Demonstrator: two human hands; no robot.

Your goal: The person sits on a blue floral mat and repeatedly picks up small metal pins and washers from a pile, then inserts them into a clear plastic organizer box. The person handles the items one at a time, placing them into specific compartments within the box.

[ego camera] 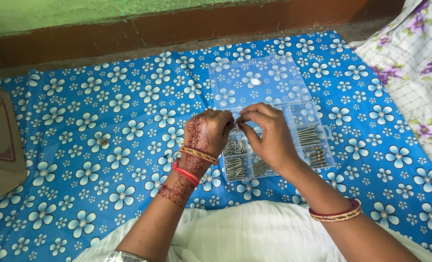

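A clear plastic compartment box (318, 127) lies open on a blue cloth with white flowers (104, 126), its lid (254, 80) folded back flat. Its compartments hold several silver screws (235, 150) of different lengths. My left hand (208, 131) and my right hand (269, 133) meet over the box's left side. Their fingertips are pinched together on a small silver screw (236, 127), which is mostly hidden by the fingers. Bangles circle both wrists.
A cardboard box (0, 145) sits at the left edge. A white cloth with purple flowers (415, 73) lies at the right. A small round metal piece (103, 141) rests on the blue cloth. A brown and green wall base runs along the back.
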